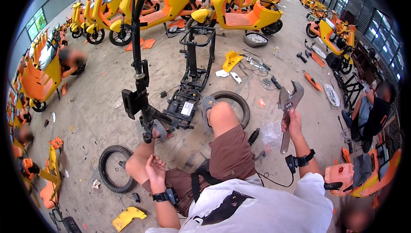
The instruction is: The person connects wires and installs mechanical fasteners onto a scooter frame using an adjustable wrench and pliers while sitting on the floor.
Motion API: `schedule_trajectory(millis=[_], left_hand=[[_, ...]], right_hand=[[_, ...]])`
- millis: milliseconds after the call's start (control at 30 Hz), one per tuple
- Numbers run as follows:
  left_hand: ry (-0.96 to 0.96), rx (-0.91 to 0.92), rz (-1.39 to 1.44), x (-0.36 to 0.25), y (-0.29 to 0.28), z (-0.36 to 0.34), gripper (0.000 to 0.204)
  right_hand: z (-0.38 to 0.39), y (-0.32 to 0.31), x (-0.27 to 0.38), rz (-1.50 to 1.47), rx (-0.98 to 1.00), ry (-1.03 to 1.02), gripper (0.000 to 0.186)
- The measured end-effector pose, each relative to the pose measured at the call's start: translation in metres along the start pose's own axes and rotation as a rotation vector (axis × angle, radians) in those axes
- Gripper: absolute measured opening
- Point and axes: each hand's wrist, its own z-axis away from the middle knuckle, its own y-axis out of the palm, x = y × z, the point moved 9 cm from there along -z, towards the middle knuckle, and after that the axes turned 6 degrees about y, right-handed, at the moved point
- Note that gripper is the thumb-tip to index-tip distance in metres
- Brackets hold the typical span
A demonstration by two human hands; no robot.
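My right hand (292, 124) grips a large metal adjustable wrench (289, 100), its jaw up. My left hand (155, 169), palm up with loosely curled fingers and nothing visible in it, is over my left thigh. Just above it a black steering column (139, 77) stands upright between my left foot and a stripped black scooter frame (184, 106). A tyre (242, 106) lies behind my right knee, and a wheel (107, 177) lies left of my left leg. A black shock absorber (254, 136) is on the floor near my right knee.
Rows of yellow scooters (231, 14) line the back and left. A co-worker (370, 117) sits at the right; another person's blurred head (357, 216) is at lower right. Loose yellow panels (231, 62), cables (257, 68) and tools (304, 57) lie about the concrete floor.
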Motion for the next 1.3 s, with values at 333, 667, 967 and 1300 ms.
schedule_trajectory(millis=[333,667,967,1300], left_hand=[[0.002,-0.001,-0.070,0.010,-0.013,-0.016,0.013],[0.050,-0.152,-0.168,0.004,-0.036,-0.013,0.016],[-0.151,0.223,-0.208,0.043,0.079,-0.011,0.026],[0.025,0.954,-0.541,0.146,0.230,-0.005,0.049]], right_hand=[[-0.019,0.153,0.264,0.143,0.241,-0.653,0.067],[-0.030,0.364,0.162,-0.265,1.079,-0.375,0.077],[-0.039,0.367,0.062,-0.230,1.123,0.082,0.077],[-0.043,0.374,0.008,-0.284,0.922,0.503,0.063]])
